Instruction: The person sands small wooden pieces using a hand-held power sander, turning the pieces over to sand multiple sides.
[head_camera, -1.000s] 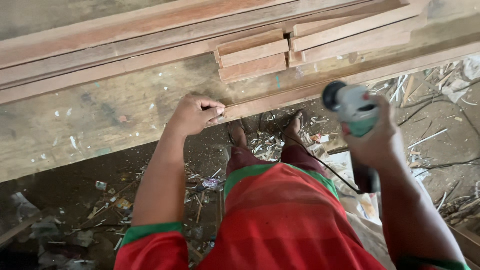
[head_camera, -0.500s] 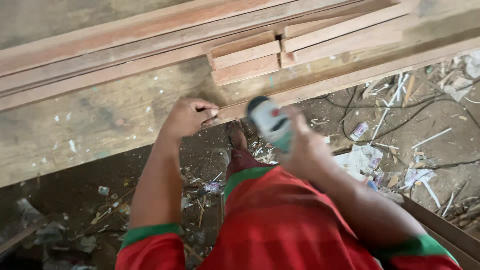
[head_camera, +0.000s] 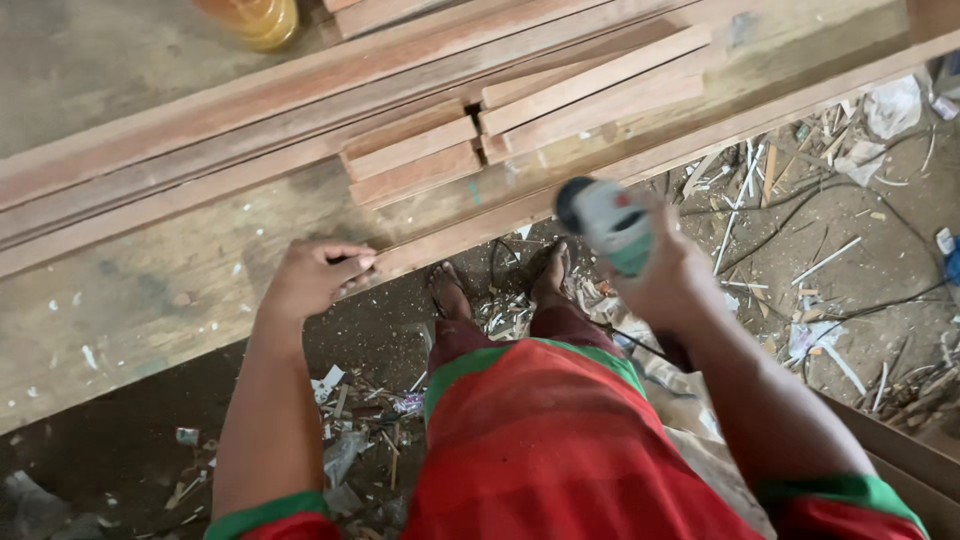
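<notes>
Fingers (head_camera: 350, 263) of the left hand (head_camera: 312, 277) pinch the near end of a thin wood strip (head_camera: 600, 172) against the front edge of the bench (head_camera: 150, 290), thumb and forefinger closed tight on it. Right hand (head_camera: 668, 285) is wrapped fully around a grey-green power tool (head_camera: 605, 222), head pointing at the strip, just off the bench edge and apart from the wood. Cord (head_camera: 640, 345) trails back past the leg.

Advice, as I read it: keep the left fingers well back from where the tool head meets the strip. Press the strip flat to the bench edge so it can't chatter. Bring the tool in square, light pressure. Keep the cord behind the body; the floor (head_camera: 860, 260) is littered with offcuts and wires. 3 short blocks (head_camera: 410, 160) sit stacked beyond, out of the way.
</notes>
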